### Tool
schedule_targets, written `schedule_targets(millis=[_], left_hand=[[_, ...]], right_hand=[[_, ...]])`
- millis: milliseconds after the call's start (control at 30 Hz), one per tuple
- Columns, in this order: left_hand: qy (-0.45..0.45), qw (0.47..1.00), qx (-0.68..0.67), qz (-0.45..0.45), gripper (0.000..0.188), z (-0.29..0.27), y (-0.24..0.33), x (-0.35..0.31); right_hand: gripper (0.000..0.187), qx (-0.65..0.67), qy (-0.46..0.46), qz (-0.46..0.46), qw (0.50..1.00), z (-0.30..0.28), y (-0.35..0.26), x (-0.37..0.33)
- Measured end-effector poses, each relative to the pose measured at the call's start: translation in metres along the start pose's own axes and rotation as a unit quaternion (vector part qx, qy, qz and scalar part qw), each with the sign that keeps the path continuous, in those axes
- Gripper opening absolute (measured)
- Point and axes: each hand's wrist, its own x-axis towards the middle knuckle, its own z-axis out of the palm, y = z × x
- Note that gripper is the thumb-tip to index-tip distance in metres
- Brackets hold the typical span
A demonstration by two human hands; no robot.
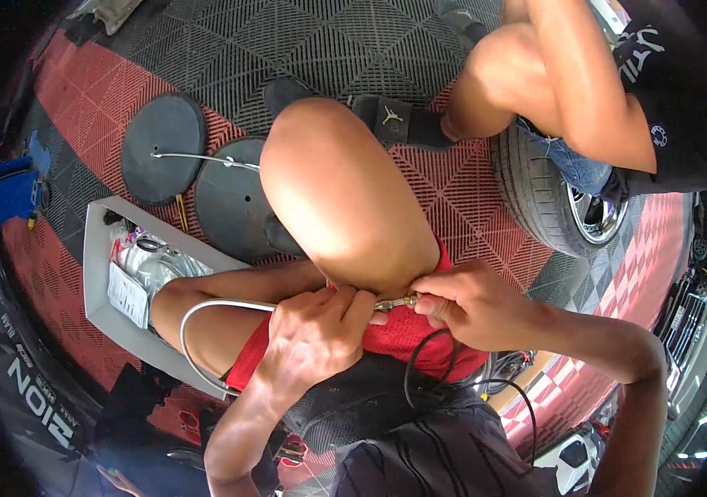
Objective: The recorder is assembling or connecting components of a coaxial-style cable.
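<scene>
Over my lap, a slim metal cable connector (397, 303) spans the gap between my two hands. My left hand (316, 331) is closed around its left end, where a light grey cable (191, 319) loops out and curves down beside my thigh. The fingertips of my right hand (479, 308) pinch the connector's right end between thumb and forefinger. A thin black cable (409, 374) hangs in a loop below that hand, over my red shorts (444, 356). What lies inside my left fingers is hidden.
Left of my legs stands an open white box (101, 273) with bagged parts. Beyond are two black round discs (163, 147), a yellow-handled tool (182, 212) and a blue object (7, 197). At the right, another person (589, 91) sits on a tyre (531, 195).
</scene>
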Motion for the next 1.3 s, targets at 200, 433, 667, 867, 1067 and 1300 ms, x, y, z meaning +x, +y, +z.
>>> schedule_targets(millis=[200, 433, 667, 867, 1067, 1300], left_hand=[[-0.033, 0.998, 0.030, 0.033, 0.025, 0.001, -0.009, 0.001], [-0.035, 0.996, 0.047, 0.070, 0.013, 0.004, -0.019, 0.004], [-0.037, 0.994, 0.073, 0.065, 0.010, 0.004, -0.016, 0.004], [-0.018, 0.998, 0.024, 0.049, 0.011, 0.006, -0.017, 0.001], [-0.017, 0.999, -0.011, 0.031, 0.013, 0.006, -0.016, 0.001], [-0.024, 0.996, 0.059, 0.069, 0.015, 0.008, -0.011, 0.006]], right_hand=[[0.013, 0.019, -0.064, 0.037, 0.997, -0.011, -0.002, 0.015], [0.018, 0.000, -0.144, 0.102, 0.984, -0.021, -0.008, 0.026], [0.009, -0.068, -0.081, 0.013, 0.994, -0.013, -0.009, 0.018], [0.014, -0.050, -0.011, -0.065, 0.997, -0.001, -0.006, 0.015], [0.007, -0.073, 0.014, -0.041, 0.996, 0.005, -0.004, 0.011], [0.015, -0.031, -0.062, 0.016, 0.997, -0.015, 0.001, 0.018]])
